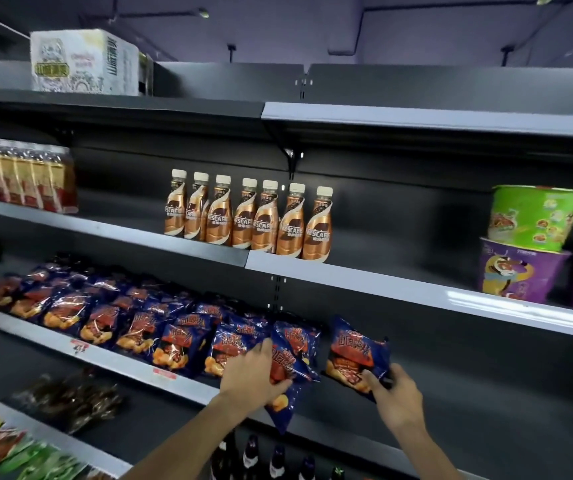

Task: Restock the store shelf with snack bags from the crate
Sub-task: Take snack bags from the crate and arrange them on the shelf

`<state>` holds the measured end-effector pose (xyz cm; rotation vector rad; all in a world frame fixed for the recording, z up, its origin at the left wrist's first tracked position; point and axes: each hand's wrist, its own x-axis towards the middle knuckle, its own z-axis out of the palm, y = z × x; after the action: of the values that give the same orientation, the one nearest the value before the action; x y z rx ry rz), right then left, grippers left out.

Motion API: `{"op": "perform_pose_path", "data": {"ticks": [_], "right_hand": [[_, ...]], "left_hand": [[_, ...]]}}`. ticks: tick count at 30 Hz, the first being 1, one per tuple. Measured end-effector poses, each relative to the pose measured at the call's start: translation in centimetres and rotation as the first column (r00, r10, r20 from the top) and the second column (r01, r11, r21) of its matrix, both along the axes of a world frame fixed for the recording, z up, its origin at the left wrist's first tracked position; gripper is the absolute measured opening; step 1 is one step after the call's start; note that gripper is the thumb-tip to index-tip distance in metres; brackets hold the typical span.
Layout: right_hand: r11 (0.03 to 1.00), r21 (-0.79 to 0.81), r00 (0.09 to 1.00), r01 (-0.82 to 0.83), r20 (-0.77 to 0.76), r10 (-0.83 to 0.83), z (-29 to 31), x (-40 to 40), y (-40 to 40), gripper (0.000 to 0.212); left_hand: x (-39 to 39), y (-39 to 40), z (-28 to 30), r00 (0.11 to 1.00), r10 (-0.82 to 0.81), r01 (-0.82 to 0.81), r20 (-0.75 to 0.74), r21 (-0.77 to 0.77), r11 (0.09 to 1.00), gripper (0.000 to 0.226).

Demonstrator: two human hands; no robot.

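Note:
A row of blue and red snack bags (105,317) fills the left part of the third shelf (122,362). My left hand (250,375) grips a blue snack bag (288,368) at the right end of that row, its lower corner hanging below the shelf edge. My right hand (396,396) holds a second blue snack bag (356,355) upright by its lower right corner, just right of the row. The crate is out of view.
Coffee bottles (250,216) stand on the shelf above, with noodle cups (531,244) at the right and packed bottles (18,178) at the left. A white carton (84,64) sits on top. Dark bottles (264,459) and more snack packets (1,441) lie below.

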<state>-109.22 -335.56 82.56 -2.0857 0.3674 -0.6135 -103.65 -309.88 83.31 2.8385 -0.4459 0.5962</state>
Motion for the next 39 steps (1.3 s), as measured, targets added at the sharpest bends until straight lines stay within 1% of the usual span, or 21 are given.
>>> {"op": "perform_pose_path", "data": {"ticks": [5, 11, 14, 17, 19, 22, 26, 29, 30, 33, 36, 39], "right_hand": [[0.998, -0.023, 0.998, -0.056, -0.022, 0.055, 0.2, 1.6, 2.1, 0.017], [0.996, 0.005, 0.995, -0.087, -0.048, 0.087, -0.5, 5.1, 2.7, 0.019], [0.994, 0.019, 0.992, -0.104, -0.076, 0.105, -1.5, 7.6, 2.7, 0.023], [0.989, 0.036, 0.984, -0.142, -0.104, 0.145, -2.5, 10.3, 2.7, 0.018], [0.986, 0.035, 0.98, -0.162, -0.112, 0.165, -3.2, 12.2, 2.6, 0.018], [0.983, 0.031, 0.976, -0.178, -0.125, 0.181, -4.2, 15.2, 2.5, 0.023], [0.978, 0.036, 0.967, -0.204, -0.149, 0.208, -5.4, 18.3, 2.7, 0.021], [0.975, 0.029, 0.959, -0.218, -0.18, 0.22, -6.4, 20.2, 2.7, 0.031], [0.975, 0.031, 0.957, -0.22, -0.187, 0.222, -6.8, 20.7, 2.6, 0.03], [0.968, 0.052, 0.946, -0.246, -0.205, 0.252, -7.2, 21.7, 2.5, 0.018], [0.961, 0.085, 0.939, -0.265, -0.206, 0.277, -7.4, 22.1, 2.4, 0.016], [0.953, 0.108, 0.931, -0.282, -0.209, 0.299, -7.3, 22.4, 2.5, 0.012]], "left_hand": [[1.1, 1.6, -0.4, 0.998, 0.06, -0.063, -0.036, -0.088, 0.994, 0.072], [2.9, 1.7, -1.1, 0.996, 0.086, -0.09, -0.038, -0.107, 0.99, 0.075], [4.0, 1.6, -1.5, 0.994, 0.101, -0.106, -0.052, -0.101, 0.989, 0.076], [5.5, 1.3, -1.8, 0.991, 0.115, -0.12, -0.068, -0.075, 0.99, 0.079], [6.9, 0.9, -2.2, 0.993, 0.083, -0.088, -0.089, -0.051, 0.995, 0.079], [8.4, -0.1, -2.7, 0.991, 0.019, -0.013, -0.135, 0.047, 0.999, 0.082], [10.4, -1.3, -3.6, 0.984, 0.025, -0.023, -0.179, 0.013, 1.0, 0.094], [11.7, -1.6, -3.6, 0.983, 0.055, -0.058, -0.174, -0.01, 0.998, 0.096], [12.1, -1.8, -3.6, 0.984, 0.064, -0.068, -0.168, -0.019, 0.998, 0.096], [13.2, -2.2, -3.1, 0.985, 0.071, -0.075, -0.158, -0.02, 0.997, 0.088], [14.2, -2.4, -3.0, 0.988, 0.073, -0.076, -0.135, -0.021, 0.997, 0.084], [14.9, -2.5, -3.1, 0.989, 0.066, -0.075, -0.13, -0.061, 0.995, 0.081]]}}
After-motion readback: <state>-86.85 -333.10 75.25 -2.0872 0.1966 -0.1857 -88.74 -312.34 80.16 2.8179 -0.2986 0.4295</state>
